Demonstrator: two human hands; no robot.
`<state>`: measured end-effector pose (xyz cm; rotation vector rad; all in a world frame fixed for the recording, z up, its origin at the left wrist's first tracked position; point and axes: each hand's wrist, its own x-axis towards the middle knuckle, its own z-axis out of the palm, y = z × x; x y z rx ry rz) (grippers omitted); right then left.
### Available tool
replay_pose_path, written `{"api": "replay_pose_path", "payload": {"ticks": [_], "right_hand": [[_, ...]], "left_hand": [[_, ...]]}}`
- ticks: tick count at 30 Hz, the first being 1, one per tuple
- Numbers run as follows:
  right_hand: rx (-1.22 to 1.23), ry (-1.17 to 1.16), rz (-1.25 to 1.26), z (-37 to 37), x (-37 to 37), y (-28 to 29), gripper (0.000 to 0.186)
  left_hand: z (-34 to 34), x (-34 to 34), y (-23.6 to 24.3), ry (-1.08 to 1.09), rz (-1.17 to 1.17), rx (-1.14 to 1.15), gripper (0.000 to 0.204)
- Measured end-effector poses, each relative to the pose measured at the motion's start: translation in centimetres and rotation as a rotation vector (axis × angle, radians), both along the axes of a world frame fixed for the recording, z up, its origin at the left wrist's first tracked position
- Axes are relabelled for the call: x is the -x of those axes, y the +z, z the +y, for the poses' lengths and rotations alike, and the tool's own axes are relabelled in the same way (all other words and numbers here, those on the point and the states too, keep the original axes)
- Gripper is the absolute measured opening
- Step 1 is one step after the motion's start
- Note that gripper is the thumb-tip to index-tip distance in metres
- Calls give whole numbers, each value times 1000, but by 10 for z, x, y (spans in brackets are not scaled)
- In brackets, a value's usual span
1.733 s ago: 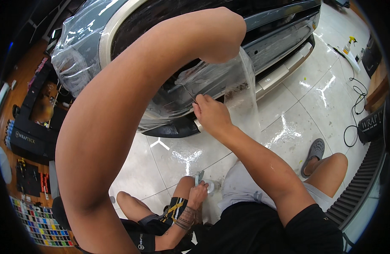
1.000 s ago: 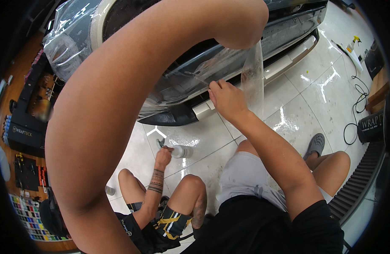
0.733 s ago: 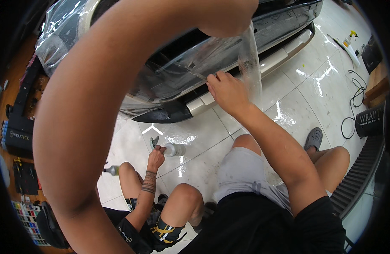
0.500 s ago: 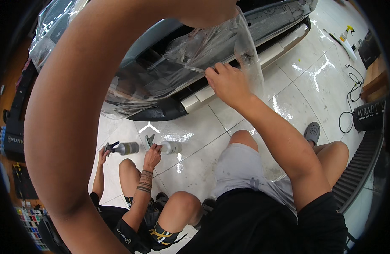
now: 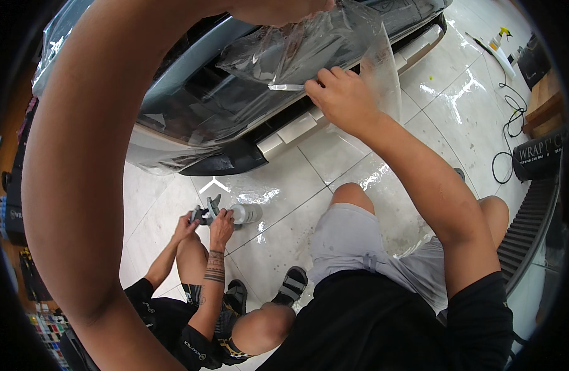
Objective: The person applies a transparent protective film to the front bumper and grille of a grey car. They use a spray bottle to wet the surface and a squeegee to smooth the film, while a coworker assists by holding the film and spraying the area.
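My left hand is at the top edge, closed on a sheet of clear film; its fingertips are partly cut off. The film hangs wrinkled and see-through over the front of a dark car bumper, its curved edge falling behind my right hand. My right hand is closed, low on the film, with a slim silvery tool, like a cutter, sticking out leftward from its fingertips. Whether this hand also pinches the film is hidden.
A co-worker crouches at lower left, hands at two spray bottles, one with a whitish body. A yellow-topped spray bottle and a black cable are at far right. Wet tiles show glare. A black ribbed edge is beside me.
The film is spread wider to the right, and the silvery tool shows more plainly. My right hand is slightly higher and farther right. The co-worker's left hand has brought its bottle beside the other.
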<state>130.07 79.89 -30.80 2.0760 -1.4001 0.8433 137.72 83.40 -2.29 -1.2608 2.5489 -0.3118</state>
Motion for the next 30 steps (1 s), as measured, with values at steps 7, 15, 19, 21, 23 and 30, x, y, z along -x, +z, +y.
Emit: {"api": "replay_pose_path", "payload": {"ticks": [7, 15, 19, 21, 23, 30], "right_hand": [[36, 26, 40, 1, 13, 9, 10], [-60, 45, 51, 4, 27, 17, 12], [-4, 25, 76, 4, 33, 17, 10], [57, 11, 106, 0, 37, 15, 8], [48, 7, 104, -1, 40, 14, 7], [53, 30, 88, -2, 48, 16, 9]], "left_hand": [[-17, -16, 6, -239, -7, -75, 25], [-9, -12, 6, -260, -30, 7, 28], [-14, -21, 11, -388, 10, -40, 28], [-7, -15, 12, -341, 11, -67, 27], [0, -11, 11, -309, 14, -44, 26], [17, -2, 10, -219, 15, 39, 24]]}}
